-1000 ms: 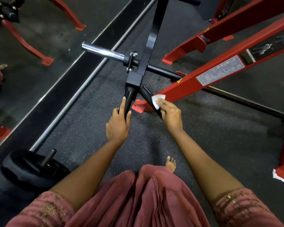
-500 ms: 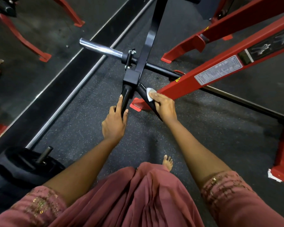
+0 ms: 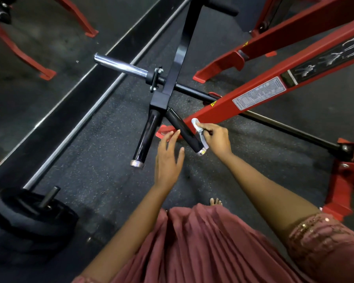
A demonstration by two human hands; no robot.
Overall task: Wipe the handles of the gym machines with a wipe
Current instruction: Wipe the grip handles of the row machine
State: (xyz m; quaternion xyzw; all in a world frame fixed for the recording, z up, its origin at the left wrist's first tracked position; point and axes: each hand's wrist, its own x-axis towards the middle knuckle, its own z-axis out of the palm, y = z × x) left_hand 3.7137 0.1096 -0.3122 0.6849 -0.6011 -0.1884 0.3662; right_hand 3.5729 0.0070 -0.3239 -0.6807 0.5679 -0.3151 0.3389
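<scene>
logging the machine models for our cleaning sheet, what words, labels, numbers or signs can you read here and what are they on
No text can be read as words or numbers.
White rectangular instruction label on the red steel machine beam: lines of print, too small to read.
Yellow triangular warning sign on the same beam: a symbol only, blurred.
Second yellow warning sign on the farther red beam: blurred.
Black panel with white exercise figures: pictures, no readable words.

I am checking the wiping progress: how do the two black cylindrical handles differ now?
The left black cylindrical handle is untouched, while the right black cylindrical handle has the white wipe pressed on it by the right hand. The left handle looks glossier; the right looks matte. The left hand holds neither. Both have silver end caps.
</scene>
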